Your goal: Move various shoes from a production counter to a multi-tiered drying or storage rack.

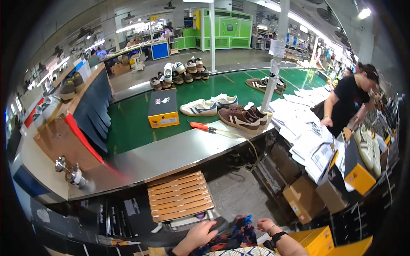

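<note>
My left hand [201,234] is low in the middle, its fingers apart and nothing in them. It hovers over or rests at the dark edge beside a wooden slatted folding stool [181,197]; contact cannot be told. My right hand [266,225] is to its right with the fingers curled in and no object visible in them. A dark band is on that wrist. Between the hands is a dark patterned cloth [243,230] in blue and red. Yellow shoe boxes [314,240] lie under my right forearm.
Ahead runs a green conveyor [132,132] with a metal edge [158,153]. On it are a black-and-yellow shoe box [163,109], white sneakers [198,107], brown sneakers [241,118] and an orange-handled tool [203,126]. Paper sheets [294,119] are piled at right, near a co-worker [348,100] in black.
</note>
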`<action>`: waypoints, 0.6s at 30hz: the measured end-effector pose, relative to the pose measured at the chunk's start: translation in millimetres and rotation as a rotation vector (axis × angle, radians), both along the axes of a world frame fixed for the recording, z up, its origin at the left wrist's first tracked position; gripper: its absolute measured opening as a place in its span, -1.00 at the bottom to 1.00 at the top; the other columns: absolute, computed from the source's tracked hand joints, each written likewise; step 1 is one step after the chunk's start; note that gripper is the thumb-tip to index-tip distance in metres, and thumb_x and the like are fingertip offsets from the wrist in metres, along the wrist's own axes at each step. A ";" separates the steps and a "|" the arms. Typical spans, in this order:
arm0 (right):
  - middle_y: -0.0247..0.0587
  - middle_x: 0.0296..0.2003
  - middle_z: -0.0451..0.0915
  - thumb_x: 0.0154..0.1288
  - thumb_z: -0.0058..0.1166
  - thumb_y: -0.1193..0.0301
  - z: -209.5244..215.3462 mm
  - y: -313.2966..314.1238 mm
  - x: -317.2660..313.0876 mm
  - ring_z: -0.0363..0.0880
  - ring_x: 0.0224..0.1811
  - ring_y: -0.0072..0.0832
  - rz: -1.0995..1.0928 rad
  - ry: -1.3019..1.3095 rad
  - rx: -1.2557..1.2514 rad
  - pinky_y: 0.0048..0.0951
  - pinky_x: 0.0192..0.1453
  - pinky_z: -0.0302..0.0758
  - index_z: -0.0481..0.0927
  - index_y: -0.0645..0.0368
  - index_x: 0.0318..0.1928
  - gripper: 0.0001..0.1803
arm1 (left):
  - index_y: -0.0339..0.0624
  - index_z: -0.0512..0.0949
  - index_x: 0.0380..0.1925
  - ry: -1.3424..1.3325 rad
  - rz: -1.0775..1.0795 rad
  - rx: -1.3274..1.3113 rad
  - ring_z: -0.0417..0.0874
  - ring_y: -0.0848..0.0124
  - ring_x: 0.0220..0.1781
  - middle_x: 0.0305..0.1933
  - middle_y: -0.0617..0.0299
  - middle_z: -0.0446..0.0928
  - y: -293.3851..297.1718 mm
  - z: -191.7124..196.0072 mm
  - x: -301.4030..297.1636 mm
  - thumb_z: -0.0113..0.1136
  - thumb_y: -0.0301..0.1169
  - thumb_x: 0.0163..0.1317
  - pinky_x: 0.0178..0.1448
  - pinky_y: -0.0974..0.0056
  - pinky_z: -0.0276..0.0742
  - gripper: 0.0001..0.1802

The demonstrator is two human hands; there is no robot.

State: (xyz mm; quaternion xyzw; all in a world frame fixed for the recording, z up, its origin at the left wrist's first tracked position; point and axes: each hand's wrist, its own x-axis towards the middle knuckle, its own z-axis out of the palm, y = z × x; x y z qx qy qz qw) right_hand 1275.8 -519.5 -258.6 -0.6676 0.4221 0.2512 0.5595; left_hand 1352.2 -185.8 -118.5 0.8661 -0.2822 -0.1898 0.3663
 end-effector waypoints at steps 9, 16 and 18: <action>-0.32 -0.47 0.56 0.03 0.08 0.44 -14.5 -101.8 191.1 0.55 -0.47 -0.54 0.242 -0.092 -0.011 -0.53 -0.40 0.42 0.54 0.21 -0.21 -0.74 | -0.25 0.47 -0.11 0.246 0.257 0.176 0.41 0.03 -0.02 -0.10 -0.04 0.48 -41.9 -4.9 3.8 0.23 -0.10 -0.08 0.09 0.13 0.30 -0.43; -0.33 -0.45 0.55 0.12 0.02 0.43 -16.2 -131.7 267.4 0.52 -0.44 -0.55 0.417 0.002 0.009 -0.56 -0.41 0.39 0.52 0.19 -0.23 -0.81 | -0.27 0.41 -0.04 0.577 0.444 0.243 0.53 0.03 -0.11 -0.13 -0.08 0.51 -63.2 24.5 43.9 0.22 -0.10 -0.05 -0.09 0.11 0.44 -0.38; -0.32 -0.47 0.56 0.10 0.03 0.41 -17.5 -130.5 291.4 0.52 -0.44 -0.55 0.463 -0.071 0.031 -0.55 -0.37 0.41 0.53 0.22 -0.20 -0.76 | -0.28 0.40 -0.04 0.509 0.480 0.363 0.51 0.01 -0.10 -0.14 -0.10 0.51 -75.9 25.8 62.2 0.19 -0.12 -0.02 -0.08 0.10 0.44 -0.41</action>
